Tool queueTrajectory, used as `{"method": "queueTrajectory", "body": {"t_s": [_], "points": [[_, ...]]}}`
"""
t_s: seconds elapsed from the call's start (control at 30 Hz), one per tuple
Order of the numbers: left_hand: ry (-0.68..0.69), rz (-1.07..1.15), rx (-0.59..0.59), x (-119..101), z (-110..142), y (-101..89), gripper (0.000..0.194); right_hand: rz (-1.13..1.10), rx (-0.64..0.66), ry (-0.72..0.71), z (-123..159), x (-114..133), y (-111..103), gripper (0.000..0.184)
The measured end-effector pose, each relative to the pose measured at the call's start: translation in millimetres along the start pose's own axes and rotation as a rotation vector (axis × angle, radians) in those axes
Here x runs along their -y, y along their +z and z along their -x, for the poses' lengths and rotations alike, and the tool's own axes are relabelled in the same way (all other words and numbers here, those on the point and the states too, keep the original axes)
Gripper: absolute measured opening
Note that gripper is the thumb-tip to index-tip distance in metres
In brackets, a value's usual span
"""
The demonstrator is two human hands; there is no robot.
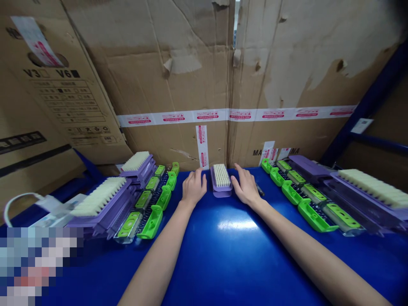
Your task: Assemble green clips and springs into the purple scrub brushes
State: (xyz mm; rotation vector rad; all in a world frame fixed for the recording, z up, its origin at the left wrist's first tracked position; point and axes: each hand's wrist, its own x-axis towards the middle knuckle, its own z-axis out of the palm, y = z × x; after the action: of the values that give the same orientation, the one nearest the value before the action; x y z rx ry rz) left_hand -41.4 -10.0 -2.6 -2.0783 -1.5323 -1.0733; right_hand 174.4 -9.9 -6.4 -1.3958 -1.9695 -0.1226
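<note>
A purple brush with white bristles [221, 180] lies bristles-up at the back middle of the blue table [223, 246]. My left hand [193, 187] rests on the table against the brush's left side, its fingers curled at the far corner. My right hand [245, 187] lies against the brush's right side, fingers stretched forward along it. Both hands press the brush between them.
Stacks of purple brushes [105, 199] and green-and-clear parts [149, 204] line the left; more green parts [306, 199] and purple brushes [366, 187] line the right. Large cardboard boxes [204, 76] stand right behind. A dark pen [259, 190] lies by my right hand.
</note>
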Motion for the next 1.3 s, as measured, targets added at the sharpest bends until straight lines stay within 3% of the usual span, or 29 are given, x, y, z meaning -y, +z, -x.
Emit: {"method": "queueTrajectory", "body": {"t_s": [0.2, 0.37, 0.47, 0.67, 0.87, 1.3], "points": [[0.076, 0.014, 0.098, 1, -2, -2.8, 0.052, 0.043, 0.137, -0.130, 3, 9, -7, 0.064], [0.154, 0.003, 0.166, -2, -2, -5.6, 0.071, 0.004, 0.222, -0.096, 2, 12, -6, 0.082], [0.227, -0.023, 0.184, -2, -2, -3.8, 0.065, -0.007, 0.241, -0.081, 1, 11, -2, 0.082], [0.220, -0.037, 0.168, -3, -1, -0.3, 0.055, 0.032, 0.197, 0.059, -1, 6, 6, 0.064], [0.205, -0.025, 0.180, -3, -2, 0.0, 0.044, 0.065, 0.280, -0.010, -1, 5, 5, 0.061], [0.152, -0.108, 0.163, -5, -3, -5.4, 0.053, 0.072, 0.324, -0.077, -1, 7, 0, 0.059]]}}
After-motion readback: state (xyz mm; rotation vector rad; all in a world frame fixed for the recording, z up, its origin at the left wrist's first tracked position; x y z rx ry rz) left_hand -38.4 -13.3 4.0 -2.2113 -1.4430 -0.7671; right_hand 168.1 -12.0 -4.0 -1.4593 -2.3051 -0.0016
